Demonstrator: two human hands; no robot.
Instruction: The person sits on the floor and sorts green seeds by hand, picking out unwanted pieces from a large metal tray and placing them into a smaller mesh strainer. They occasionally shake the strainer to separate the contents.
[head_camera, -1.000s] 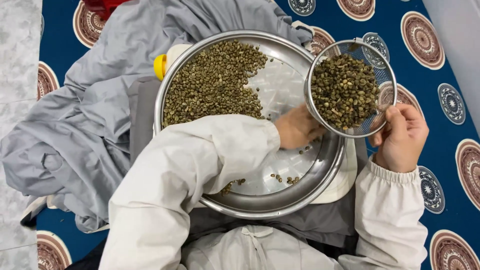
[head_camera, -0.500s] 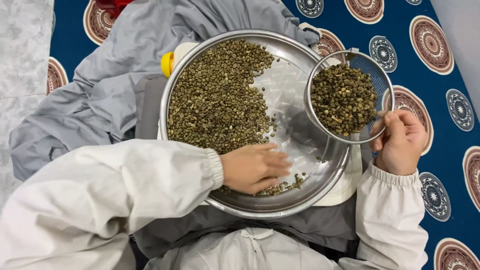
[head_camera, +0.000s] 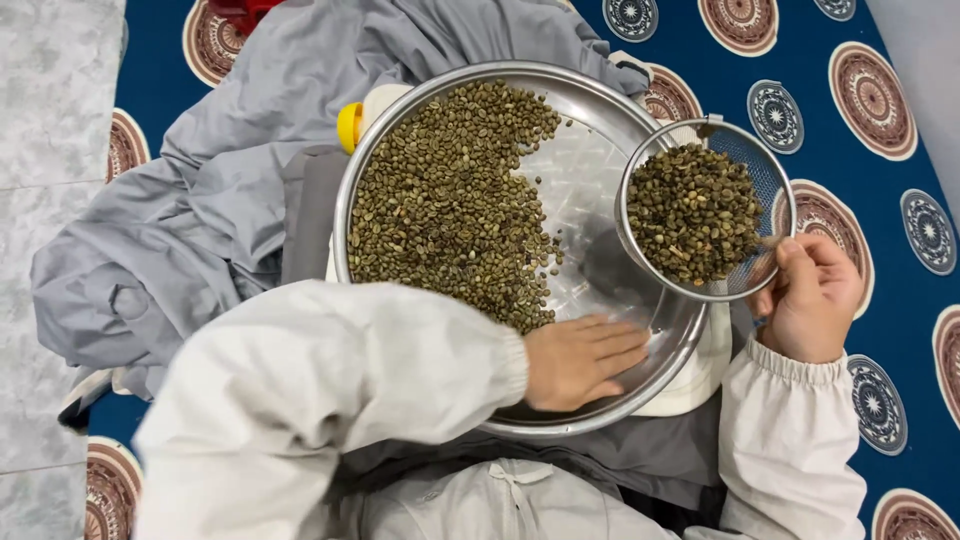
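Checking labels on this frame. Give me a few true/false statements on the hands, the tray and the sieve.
1. The left hand lies flat inside the metal tray. True.
2. The right hand holds the sieve by its near rim. True.
3. The sieve is empty. False: it holds a heap of beans.
4. The tray's beans cover its whole floor. False: they lie on its left part; the right is bare metal.
5. The tray sits on bare tile. False: grey cloth lies under it.

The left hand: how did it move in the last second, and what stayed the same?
The left hand slid from the tray's right side, beside the sieve, down to the near edge of the round metal tray, where it now lies flat on the bare metal. The right hand still holds the wire sieve, full of beans, over the tray's right rim.
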